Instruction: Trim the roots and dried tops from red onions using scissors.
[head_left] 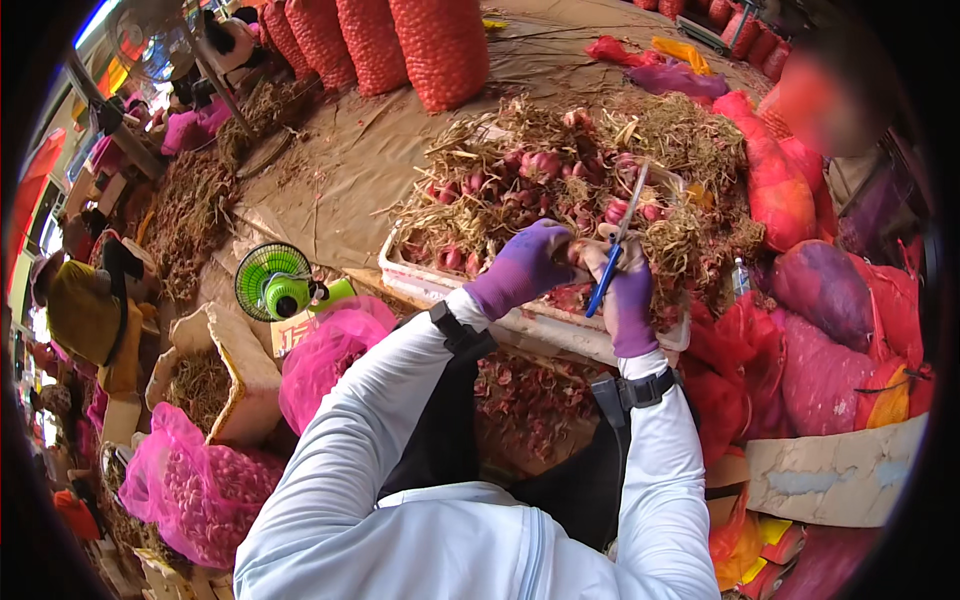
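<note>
My left hand (528,268), in a purple glove, has its fingers curled in a pinch over the near side of a white tray (400,262). What sits in its fingertips is too small to make out. Close beside it, my right hand (627,288), gloved alike, is closed around a blue-handled cutting tool (603,280). Its long, slim metal blade points up and away, over the heap. Under both hands, red onions (540,165) with dry stalks and roots fill the tray.
A green fan (273,282) stands to the left, near a pink mesh bag (205,490) of bulbs and a foam box (245,375). Full red sacks (435,50) line the far side. More bags (825,370) crowd the right, with a bottle (740,278) near them.
</note>
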### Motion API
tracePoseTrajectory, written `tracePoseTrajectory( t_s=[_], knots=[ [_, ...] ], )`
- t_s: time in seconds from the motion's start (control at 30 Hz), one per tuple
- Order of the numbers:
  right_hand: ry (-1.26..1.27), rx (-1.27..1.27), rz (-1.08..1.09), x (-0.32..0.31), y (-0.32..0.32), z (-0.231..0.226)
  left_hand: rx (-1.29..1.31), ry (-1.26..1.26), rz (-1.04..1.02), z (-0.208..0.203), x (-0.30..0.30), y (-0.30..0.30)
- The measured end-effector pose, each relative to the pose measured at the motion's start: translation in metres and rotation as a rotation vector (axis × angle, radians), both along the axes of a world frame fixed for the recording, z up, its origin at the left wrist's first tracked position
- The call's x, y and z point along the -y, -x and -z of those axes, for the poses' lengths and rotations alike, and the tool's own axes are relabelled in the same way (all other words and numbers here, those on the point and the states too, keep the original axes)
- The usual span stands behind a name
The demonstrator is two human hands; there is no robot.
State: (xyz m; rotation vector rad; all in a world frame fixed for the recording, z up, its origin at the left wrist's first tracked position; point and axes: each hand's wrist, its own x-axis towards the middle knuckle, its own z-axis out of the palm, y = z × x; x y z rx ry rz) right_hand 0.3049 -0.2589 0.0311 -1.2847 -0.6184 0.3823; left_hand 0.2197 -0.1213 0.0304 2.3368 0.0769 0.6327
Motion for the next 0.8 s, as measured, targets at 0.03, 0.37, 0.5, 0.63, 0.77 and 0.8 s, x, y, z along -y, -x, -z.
tracePoseTrajectory(
  t_s=[0.03,0.37,0.5,0.63,0.77,0.8],
  knots=[
    [-0.032,-0.104,0.033,0.003,-0.003,0.003,-0.168,0.348,0.036,-0.002,0.007,0.000],
    [-0.078,-0.093,0.050,0.003,0.010,-0.004,0.066,1.153,0.342,0.041,0.015,-0.027],
    [-0.039,-0.119,-0.024,0.013,-0.002,-0.007,0.100,0.920,-0.007,0.026,0.034,-0.027],
    [-0.184,-0.079,-0.196,0.020,0.000,-0.023,0.022,1.281,-0.172,0.014,0.014,-0.024],
    [0.325,0.540,0.007,0.021,-0.012,-0.013,0.162,1.442,-0.052,0.009,-0.003,-0.021],
    [0.533,0.778,0.025,0.020,-0.012,-0.009,0.164,1.442,-0.052,0.010,-0.004,-0.020]
  ],
)
